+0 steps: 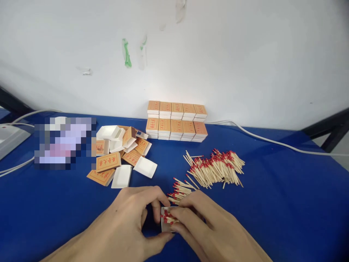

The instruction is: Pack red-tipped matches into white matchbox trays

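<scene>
At the front of the table, a small white matchbox tray (166,228) sits between my hands with red-headed matches (167,218) in it. My left hand (128,218) curls around the tray's left side, thumb at the near edge and fingers at the far edge. Over the right part of the tray, my right hand (204,222) has its fingertips closed on the matches and covers part of them. A small group of loose matches (180,191) lies just beyond the tray, and a larger match pile (215,169) spreads behind my right hand.
Matchboxes (176,127) stand stacked in two rows near the white wall (218,65). At left lie jumbled orange sleeves (108,162) and white trays (146,167). A pixelated patch (65,142) hides something farther left. A white cable (261,140) crosses the blue table (286,203).
</scene>
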Available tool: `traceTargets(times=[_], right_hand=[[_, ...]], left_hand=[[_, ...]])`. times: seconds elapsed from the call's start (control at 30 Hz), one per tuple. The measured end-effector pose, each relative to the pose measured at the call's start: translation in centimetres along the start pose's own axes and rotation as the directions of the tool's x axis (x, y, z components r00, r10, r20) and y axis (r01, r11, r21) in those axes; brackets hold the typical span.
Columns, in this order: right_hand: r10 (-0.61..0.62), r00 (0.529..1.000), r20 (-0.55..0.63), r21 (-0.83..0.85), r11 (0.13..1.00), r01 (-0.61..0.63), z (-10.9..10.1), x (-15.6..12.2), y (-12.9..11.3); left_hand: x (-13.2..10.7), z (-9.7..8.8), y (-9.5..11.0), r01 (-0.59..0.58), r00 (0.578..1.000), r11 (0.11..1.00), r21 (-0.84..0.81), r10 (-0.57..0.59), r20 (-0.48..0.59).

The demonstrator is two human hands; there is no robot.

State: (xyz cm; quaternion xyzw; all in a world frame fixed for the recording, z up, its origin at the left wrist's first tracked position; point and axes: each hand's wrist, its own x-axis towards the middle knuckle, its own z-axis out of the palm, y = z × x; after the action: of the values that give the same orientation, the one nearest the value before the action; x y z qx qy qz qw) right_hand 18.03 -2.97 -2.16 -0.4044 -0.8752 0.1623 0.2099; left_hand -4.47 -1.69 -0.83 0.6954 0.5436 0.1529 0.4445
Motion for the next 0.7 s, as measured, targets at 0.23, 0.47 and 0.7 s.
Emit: traceTargets(times=[0.23, 0.47, 0.7], right_hand=[[-0.013, 0.996, 0.089, 0.114, 0.994, 0.003, -0.4, 0.5, 0.1], [-0.002, 0.996, 0.089, 0.231, 0.973, -0.018, -2.7, 1.0, 1.0], [0.095, 0.969, 0.230, 0.247, 0.957, -0.152, -3.5, 1.0, 2.1]], left_hand=[[0.0, -0.2, 0.0, -0.038, 0.999, 0.999, 0.006, 0.038, 0.002], [-0.1, -0.3, -0.3, -0.041, 0.999, 0.999, 0.000, 0.041, 0.001], [-0.1, 0.1, -0.1, -0.054, 0.997, 0.999, 0.009, 0.054, -0.047]])
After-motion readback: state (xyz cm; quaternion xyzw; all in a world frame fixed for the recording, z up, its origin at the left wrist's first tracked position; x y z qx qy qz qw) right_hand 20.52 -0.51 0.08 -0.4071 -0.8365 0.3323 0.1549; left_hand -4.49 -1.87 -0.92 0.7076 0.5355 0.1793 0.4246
